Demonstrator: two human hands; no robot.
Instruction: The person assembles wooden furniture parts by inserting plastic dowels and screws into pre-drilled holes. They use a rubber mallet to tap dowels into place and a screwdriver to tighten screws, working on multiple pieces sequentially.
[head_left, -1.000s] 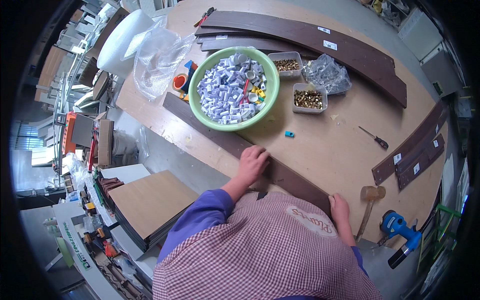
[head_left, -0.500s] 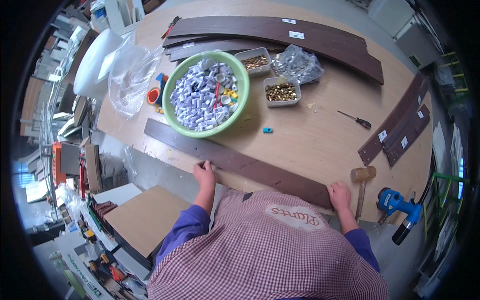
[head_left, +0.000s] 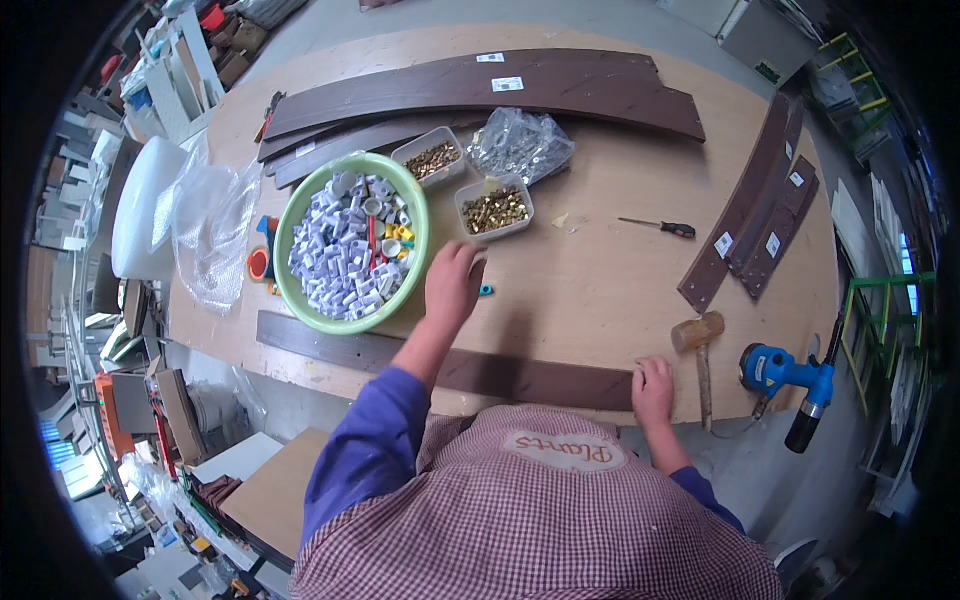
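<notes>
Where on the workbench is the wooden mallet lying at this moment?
In the head view the wooden mallet lies at the bench's near right edge, just right of the right hand and left of the blue power drill.

A pale wooden worktable (head_left: 600, 290) carries a long dark wood strip (head_left: 440, 362) along its near edge, its right end under the right hand's fingers (head_left: 650, 375). Just left of the left hand's fingers (head_left: 462, 262) sits a green bowl (head_left: 412, 205) of white plastic fittings; beyond them, two clear tubs of brass screws (head_left: 493, 208), a bag of hardware (head_left: 520, 143) and curved dark boards (head_left: 480, 95). A wooden mallet (head_left: 698, 345) lies just right of the right fingers, a screwdriver (head_left: 660, 226) farther off
</notes>
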